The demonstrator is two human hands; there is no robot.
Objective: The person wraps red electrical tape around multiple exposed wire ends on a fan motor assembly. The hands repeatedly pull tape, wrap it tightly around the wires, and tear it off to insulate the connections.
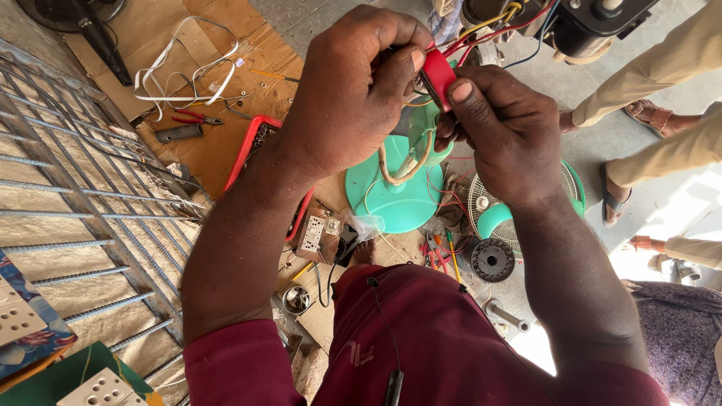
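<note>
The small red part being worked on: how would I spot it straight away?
Look above the round green fan base lying on the floor. The left hand and right hand meet there, pinching the small red part between thumbs and fingers. It alone is bright red and blocky, with red and yellow wires trailing away.

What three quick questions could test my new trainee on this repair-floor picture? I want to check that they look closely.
1. True or false: both hands touch the small red part.
2. Which lies on the floor straight below the hands? A) a round green fan base B) a blue bucket C) a white plate
3. What tool with red handles lies on the cardboard at upper left?

Key:
1. True: the left hand and right hand pinch it together.
2. A
3. Red-handled pliers.
</note>
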